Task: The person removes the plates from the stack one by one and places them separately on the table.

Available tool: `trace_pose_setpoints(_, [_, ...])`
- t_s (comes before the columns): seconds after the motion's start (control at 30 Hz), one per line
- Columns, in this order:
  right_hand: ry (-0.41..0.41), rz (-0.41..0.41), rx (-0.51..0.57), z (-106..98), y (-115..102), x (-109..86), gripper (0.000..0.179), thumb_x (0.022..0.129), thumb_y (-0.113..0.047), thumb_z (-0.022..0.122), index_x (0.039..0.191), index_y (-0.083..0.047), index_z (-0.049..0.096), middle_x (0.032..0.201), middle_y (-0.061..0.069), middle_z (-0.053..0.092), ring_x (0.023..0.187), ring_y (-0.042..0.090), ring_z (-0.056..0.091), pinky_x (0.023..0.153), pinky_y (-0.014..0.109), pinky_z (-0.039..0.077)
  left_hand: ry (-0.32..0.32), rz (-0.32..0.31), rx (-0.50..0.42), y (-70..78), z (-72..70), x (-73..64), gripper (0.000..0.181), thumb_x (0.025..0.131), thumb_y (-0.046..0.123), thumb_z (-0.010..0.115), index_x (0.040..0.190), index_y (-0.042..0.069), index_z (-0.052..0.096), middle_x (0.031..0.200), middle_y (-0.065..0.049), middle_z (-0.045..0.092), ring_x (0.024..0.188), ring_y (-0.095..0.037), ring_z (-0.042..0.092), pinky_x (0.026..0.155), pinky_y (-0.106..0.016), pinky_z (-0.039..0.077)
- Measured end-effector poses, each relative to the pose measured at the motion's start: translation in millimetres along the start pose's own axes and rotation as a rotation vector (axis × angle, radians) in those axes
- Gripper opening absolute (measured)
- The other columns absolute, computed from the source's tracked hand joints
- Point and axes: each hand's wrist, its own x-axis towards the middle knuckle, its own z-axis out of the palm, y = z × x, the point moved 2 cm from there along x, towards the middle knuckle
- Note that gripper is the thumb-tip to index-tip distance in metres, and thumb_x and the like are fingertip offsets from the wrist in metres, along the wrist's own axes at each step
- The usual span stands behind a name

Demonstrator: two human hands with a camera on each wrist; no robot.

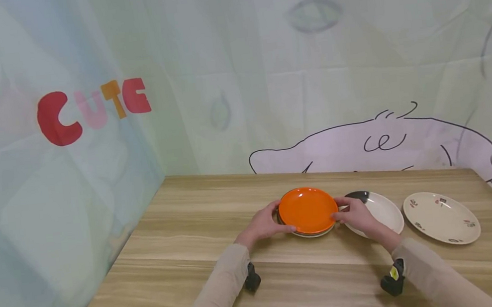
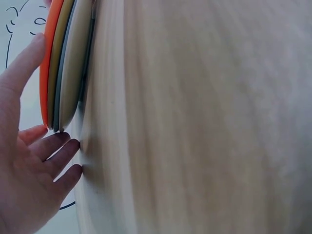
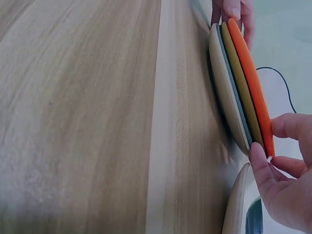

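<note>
Two hands grip one stack of plates from opposite sides, so the stack is between them. The left hand has its thumb on the rim of the orange plate, which is the uppermost, and its other fingers spread beside the stack's edge. The right hand pinches the rim on its own side, with fingers at the edge of several plates. Between the hands, below the orange plate, come a mustard plate, a blue-grey plate and a cream plate; whether this lowest one touches the surface, I cannot tell. Just behind each hand is a beige sleeve, with a black device under each wrist. To the right of the right hand, and partly covered by it, lies a white plate with a dark patch. Farther right from this hand, there is a pale oval plate with small printed figures. Beyond both hands hangs a pale cloth, bearing the letters "CUTE" to the left.
</note>
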Motion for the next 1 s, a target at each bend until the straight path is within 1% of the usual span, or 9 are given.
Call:
trace_pose_setpoints(0.2, [0.017,0.018,0.015,0.2,-0.2,1.4,0.053,0.080,-0.002,0.063,0.126,0.014,0.042,0.121,0.030,0.049,0.083,0.018,0.057,0.065,0.023,0.054,0.003,0.003,-0.013,-0.6,-0.5,0.3,0.091,0.067,0.046,0.076,0.139,0.010,0.034,0.140,-0.008,0.039,0.126,-0.023,0.038,0.105,-0.041,0.032])
trace_pose_setpoints(0.37, [0.011,0.029,0.013,-0.7,-0.7,2.0,0.053,0.081,-0.002,0.061,0.127,0.014,0.041,0.119,0.029,0.050,0.083,0.019,0.057,0.066,0.022,0.054,0.002,-0.002,-0.002,-1.0,-0.7,0.8,0.091,0.067,0.045,0.077,0.138,0.009,0.035,0.139,-0.009,0.040,0.126,-0.023,0.038,0.105,-0.040,0.031])
trace_pose_setpoints(0.53, [0.000,0.044,0.011,-2.7,-1.4,1.3,0.053,0.083,-0.002,0.058,0.129,0.013,0.038,0.123,0.032,0.047,0.090,0.025,0.059,0.070,0.025,0.054,0.000,-0.013,0.009,-1.4,-1.2,0.8,0.091,0.067,0.044,0.077,0.138,0.007,0.034,0.140,-0.010,0.040,0.127,-0.023,0.037,0.105,-0.040,0.032])
trace_pose_setpoints(0.63, [-0.009,0.068,0.014,-3.8,-1.3,0.4,0.053,0.084,-0.004,0.056,0.131,0.012,0.036,0.126,0.032,0.044,0.094,0.026,0.058,0.072,0.026,0.054,-0.002,-0.011,0.014,-0.8,-1.4,0.3,0.091,0.067,0.043,0.077,0.138,0.006,0.034,0.140,-0.010,0.039,0.128,-0.024,0.036,0.106,-0.040,0.031])
trace_pose_setpoints(0.83, [-0.027,0.080,0.005,-5.5,-1.7,-1.2,0.054,0.085,-0.005,0.054,0.133,0.010,0.034,0.127,0.031,0.043,0.085,0.020,0.058,0.072,0.025,0.054,-0.003,-0.007,0.022,-0.6,-0.5,-0.1,0.090,0.068,0.041,0.078,0.139,0.006,0.034,0.141,-0.011,0.038,0.129,-0.024,0.035,0.106,-0.041,0.030])
trace_pose_setpoints(1.0, [-0.029,0.066,0.012,-8.1,-1.4,-1.7,0.054,0.083,-0.003,0.053,0.132,0.011,0.035,0.126,0.032,0.043,0.081,0.018,0.057,0.070,0.025,0.054,0.002,0.000,0.028,-1.2,0.7,0.7,0.090,0.068,0.041,0.077,0.139,0.007,0.034,0.141,-0.010,0.038,0.129,-0.024,0.035,0.106,-0.040,0.030])
